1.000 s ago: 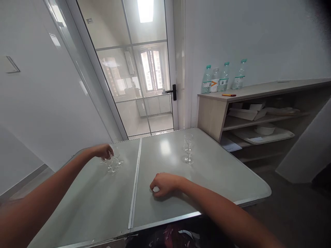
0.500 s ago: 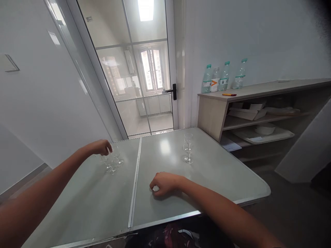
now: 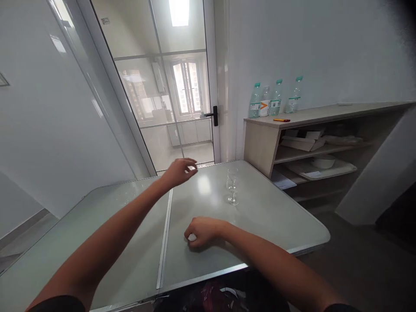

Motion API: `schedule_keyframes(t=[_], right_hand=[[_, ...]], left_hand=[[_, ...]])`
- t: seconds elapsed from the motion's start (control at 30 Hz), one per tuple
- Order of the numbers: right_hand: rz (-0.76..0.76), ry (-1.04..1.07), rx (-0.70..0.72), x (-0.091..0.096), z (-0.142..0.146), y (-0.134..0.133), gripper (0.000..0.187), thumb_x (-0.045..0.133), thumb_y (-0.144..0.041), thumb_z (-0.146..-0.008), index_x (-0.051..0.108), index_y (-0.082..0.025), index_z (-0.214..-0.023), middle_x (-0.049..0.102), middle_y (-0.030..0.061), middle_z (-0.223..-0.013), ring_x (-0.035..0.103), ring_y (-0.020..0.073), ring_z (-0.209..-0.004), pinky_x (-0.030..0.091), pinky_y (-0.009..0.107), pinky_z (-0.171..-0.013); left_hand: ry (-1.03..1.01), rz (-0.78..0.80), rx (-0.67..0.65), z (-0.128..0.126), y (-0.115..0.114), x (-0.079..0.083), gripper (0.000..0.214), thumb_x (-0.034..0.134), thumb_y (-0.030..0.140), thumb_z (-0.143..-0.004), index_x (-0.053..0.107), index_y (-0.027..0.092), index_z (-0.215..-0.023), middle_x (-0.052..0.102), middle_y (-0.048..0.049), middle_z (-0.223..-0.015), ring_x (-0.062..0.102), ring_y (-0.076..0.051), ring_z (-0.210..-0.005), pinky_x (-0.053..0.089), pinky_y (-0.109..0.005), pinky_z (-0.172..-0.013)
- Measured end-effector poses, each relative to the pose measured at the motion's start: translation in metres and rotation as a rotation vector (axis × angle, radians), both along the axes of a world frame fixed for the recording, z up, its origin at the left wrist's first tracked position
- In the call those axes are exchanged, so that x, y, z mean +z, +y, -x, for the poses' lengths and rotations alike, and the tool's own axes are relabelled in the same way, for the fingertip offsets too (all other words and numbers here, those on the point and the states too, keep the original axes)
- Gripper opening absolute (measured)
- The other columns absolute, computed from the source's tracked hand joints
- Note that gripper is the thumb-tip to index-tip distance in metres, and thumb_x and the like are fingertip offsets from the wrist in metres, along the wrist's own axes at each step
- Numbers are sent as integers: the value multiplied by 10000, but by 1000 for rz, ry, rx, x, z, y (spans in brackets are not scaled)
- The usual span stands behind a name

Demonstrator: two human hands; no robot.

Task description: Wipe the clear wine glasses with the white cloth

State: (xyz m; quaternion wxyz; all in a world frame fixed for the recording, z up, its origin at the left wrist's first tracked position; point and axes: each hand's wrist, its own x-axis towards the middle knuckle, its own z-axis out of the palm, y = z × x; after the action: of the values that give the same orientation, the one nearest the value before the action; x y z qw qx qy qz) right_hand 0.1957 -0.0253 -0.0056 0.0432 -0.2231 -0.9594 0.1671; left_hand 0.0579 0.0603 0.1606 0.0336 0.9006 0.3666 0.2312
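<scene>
My left hand (image 3: pixel 180 171) hovers above the far middle of the grey folding table (image 3: pixel 266 216), fingers loosely apart and pointing right, holding nothing. It is a short way left of the clear stemmed glasses (image 3: pixel 232 187), which stand upright close together on the table's right half. My right hand (image 3: pixel 203 231) rests on the table near the front, closed into a fist round a small white object (image 3: pixel 192 237) that peeks out beneath the fingers. The glasses on the left half do not show past my left forearm.
A metal seam (image 3: pixel 164 242) splits the tabletop. A glass door with a black handle (image 3: pixel 213 115) stands behind the table. To the right, a wooden shelf unit (image 3: pixel 260 143) carries several water bottles (image 3: pixel 275 99), a marker, papers and a bowl.
My left hand has let go of the glasses on the left half, risen and swung right toward the glasses at the right. The right fist has stayed put. The camera has turned slightly.
</scene>
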Motion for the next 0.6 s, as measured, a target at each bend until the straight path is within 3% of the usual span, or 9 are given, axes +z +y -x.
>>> schedule_keyframes(t=[0.13,0.23,0.3,0.43,0.6], right_hand=[[-7,-12,-24,0,0,-1,261,629,-367,-816,772,-228,-984,731,36,-784,635,191,-738,414,268,-672],[50,-41,-69,4,0,-3,238,661,-342,-791,774,-232,-969,743,37,-829,644,193,-754,424,261,-668],[80,-45,-83,7,0,-5,219,671,-313,-774,774,-231,-949,744,35,-841,645,192,-763,425,256,-665],[112,-36,-82,11,0,-7,176,661,-277,-769,767,-219,-897,736,31,-819,632,183,-747,417,254,-657],[127,-25,-69,13,1,-7,149,651,-259,-771,753,-206,-864,725,22,-787,611,171,-732,411,252,-656]], left_hand=[[-30,71,-135,-69,2,-10,292,587,400,-914,767,181,-983,678,-96,-1300,696,-126,-699,542,-306,-838],[57,65,-186,-103,11,-18,284,636,412,-888,762,190,-1012,660,-98,-1328,717,-165,-863,499,-345,-974],[141,81,-200,-118,19,-24,314,665,421,-867,746,185,-1059,712,-100,-1210,720,-187,-915,474,-359,-1012],[302,212,-182,-139,37,-38,401,704,369,-838,682,169,-1185,741,-29,-780,730,-171,-723,513,-332,-905],[389,249,-199,-155,49,-46,305,714,249,-805,711,187,-1104,769,-34,-907,699,-109,-592,536,-270,-788]])
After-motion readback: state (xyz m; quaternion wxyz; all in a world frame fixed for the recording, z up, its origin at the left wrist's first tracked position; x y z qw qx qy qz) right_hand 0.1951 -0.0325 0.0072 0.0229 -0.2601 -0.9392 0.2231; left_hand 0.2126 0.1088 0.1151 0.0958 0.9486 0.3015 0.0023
